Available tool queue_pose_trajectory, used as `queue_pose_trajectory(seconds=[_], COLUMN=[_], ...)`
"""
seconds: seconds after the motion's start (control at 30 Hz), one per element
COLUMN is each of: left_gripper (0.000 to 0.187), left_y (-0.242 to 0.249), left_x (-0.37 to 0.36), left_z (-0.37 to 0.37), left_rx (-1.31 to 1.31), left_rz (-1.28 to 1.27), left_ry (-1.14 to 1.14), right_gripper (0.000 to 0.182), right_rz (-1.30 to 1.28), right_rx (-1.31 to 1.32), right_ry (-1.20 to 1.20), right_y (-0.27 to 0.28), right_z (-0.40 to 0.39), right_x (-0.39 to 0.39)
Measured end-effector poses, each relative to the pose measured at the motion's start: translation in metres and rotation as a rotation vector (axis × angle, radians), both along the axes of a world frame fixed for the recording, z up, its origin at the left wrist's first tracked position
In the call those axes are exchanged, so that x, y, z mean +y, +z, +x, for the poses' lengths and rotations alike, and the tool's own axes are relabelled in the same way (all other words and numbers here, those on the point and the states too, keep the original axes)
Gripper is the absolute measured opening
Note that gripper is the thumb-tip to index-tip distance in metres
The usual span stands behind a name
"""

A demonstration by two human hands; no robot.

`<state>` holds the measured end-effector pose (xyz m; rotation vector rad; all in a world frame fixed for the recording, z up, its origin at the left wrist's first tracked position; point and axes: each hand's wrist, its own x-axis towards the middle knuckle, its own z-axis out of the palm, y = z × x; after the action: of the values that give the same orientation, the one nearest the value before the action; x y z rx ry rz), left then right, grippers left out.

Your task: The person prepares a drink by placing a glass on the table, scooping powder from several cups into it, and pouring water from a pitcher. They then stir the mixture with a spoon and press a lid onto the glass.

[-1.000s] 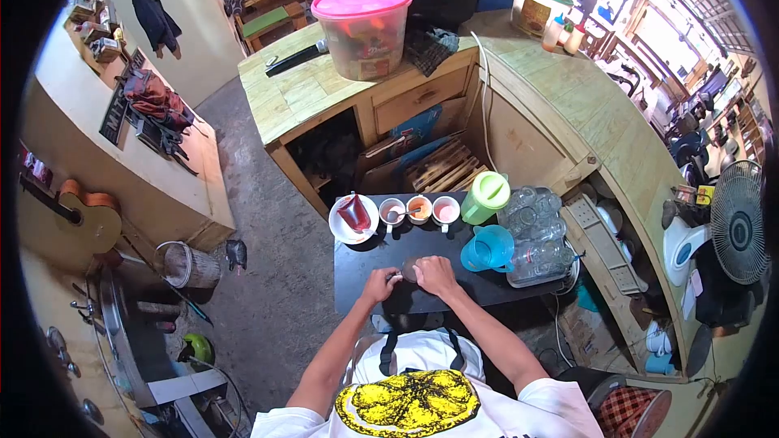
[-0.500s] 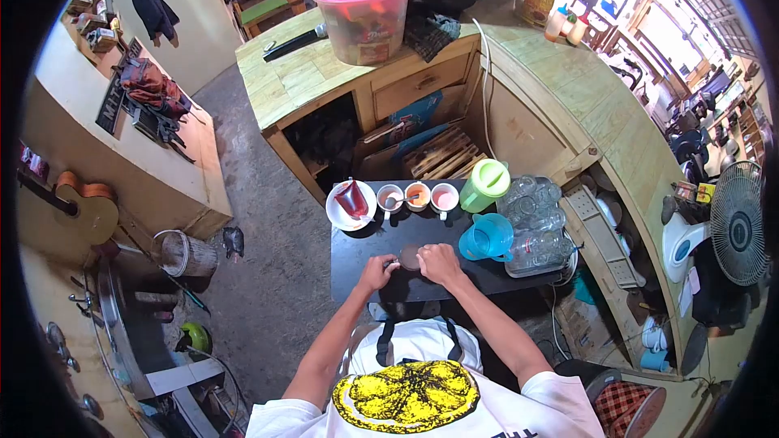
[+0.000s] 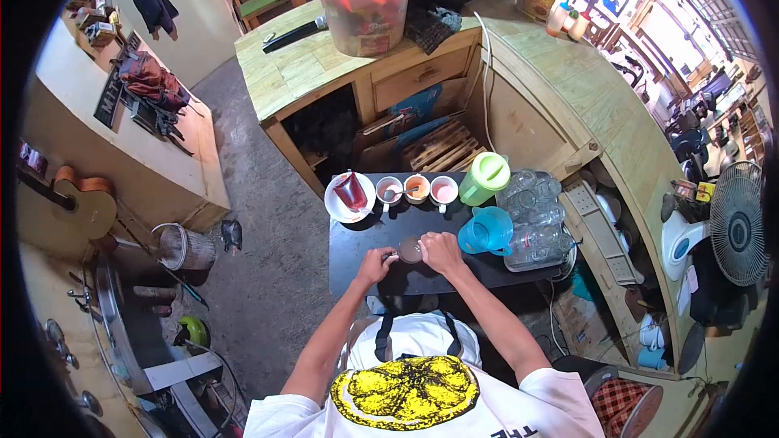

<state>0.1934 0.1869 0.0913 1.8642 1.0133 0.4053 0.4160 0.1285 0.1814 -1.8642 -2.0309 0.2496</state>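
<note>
At the near part of the low black table [image 3: 369, 239], both hands are on a round brownish cup [image 3: 411, 253], seen from above; it looks like glass. My left hand [image 3: 376, 265] is closed on its left side, where a small handle-like part shows. My right hand [image 3: 441, 253] is curled over its right edge, with the fingertips partly hidden. Beyond the hands stand a white bowl [image 3: 331, 204] with a red liquid-filled pouch [image 3: 350, 192] and three white cups, the left cup [image 3: 389, 189], the middle cup [image 3: 416, 186] with a spoon, and the right cup [image 3: 444, 192].
Right of my hands are a blue pitcher [image 3: 485, 231], a lidded green pitcher [image 3: 484, 179] and several clear glass mugs [image 3: 531, 211]. A wooden counter [image 3: 292, 73] behind carries a pink-lidded tub [image 3: 363, 12]. To the right stands a fan [image 3: 737, 223].
The view has shifted slightly. My right hand has moved a little along the cup's edge, and the cup seems tilted differently. Both hands remain on it.
</note>
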Motion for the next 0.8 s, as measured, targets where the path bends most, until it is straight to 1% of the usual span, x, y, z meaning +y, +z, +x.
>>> queue_pose_trajectory(seconds=[0.07, 0.27, 0.37, 0.47, 0.57, 0.67, 0.8], left_gripper=[0.023, 0.022, 0.021, 0.021, 0.021, 0.021, 0.021], left_y=[0.003, 0.011, 0.012, 0.012, 0.007, 0.007, 0.000], left_x=[0.001, 0.001, 0.000, 0.000, 0.000, 0.000, 0.001], left_z=[0.001, 0.001, 0.002, 0.001, 0.002, 0.000, 0.000], left_rx=[-0.005, -0.010, 0.000, -0.004, -0.015, -0.021, -0.039], left_rz=[-0.004, 0.019, -0.025, -0.017, -0.025, -0.018, 0.002], left_ry=[-0.002, -0.024, -0.010, -0.011, 0.008, -0.007, 0.005], right_gripper=[0.020, 0.021, 0.021, 0.022, 0.023, 0.024, 0.025], right_rz=[-0.034, -0.068, -0.038, 0.013, -0.010, -0.019, -0.101], right_rx=[-0.030, 0.119, 0.160, 0.157, 0.095, 0.055, 0.047], right_ry=[0.016, 0.048, 0.029, -0.019, -0.042, -0.020, 0.010], right_y=[0.001, 0.000, 0.002, 0.001, -0.001, -0.004, 0.006], right_z=[0.001, -0.011, -0.012, -0.008, -0.002, 0.004, 0.002], right_x=[-0.002, -0.001, 0.005, 0.008, 0.009, 0.007, 0.003])
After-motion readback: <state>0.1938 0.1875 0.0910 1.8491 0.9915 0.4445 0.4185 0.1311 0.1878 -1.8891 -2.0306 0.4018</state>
